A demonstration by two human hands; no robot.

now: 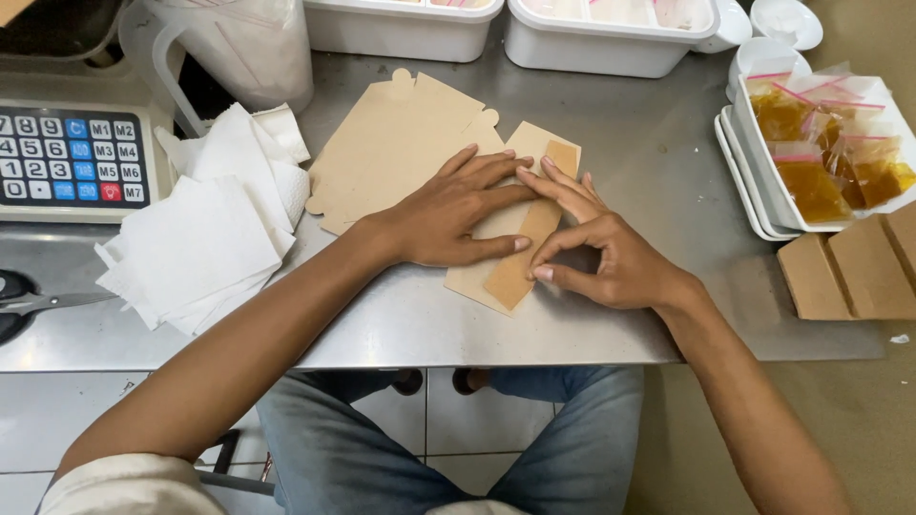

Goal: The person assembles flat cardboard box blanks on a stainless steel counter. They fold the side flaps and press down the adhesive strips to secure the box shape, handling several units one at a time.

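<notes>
A flat brown cardboard box blank (520, 257) lies on the steel table (658, 172) in front of me. My left hand (448, 215) presses flat on its left part, fingers spread. At the blank's right side, my right hand (596, 253) has thumb and forefinger pinching a folded flap and the other fingers resting along the crease. A stack of more flat cardboard blanks (396, 143) lies just behind my left hand.
White paper napkins (205, 224) pile at the left beside a scale keypad (72, 157) and scissors (29, 303). White tubs (611, 33) line the back. A white tray of sauce sachets (825, 153) and folded cardboard pieces (854, 272) sit at the right.
</notes>
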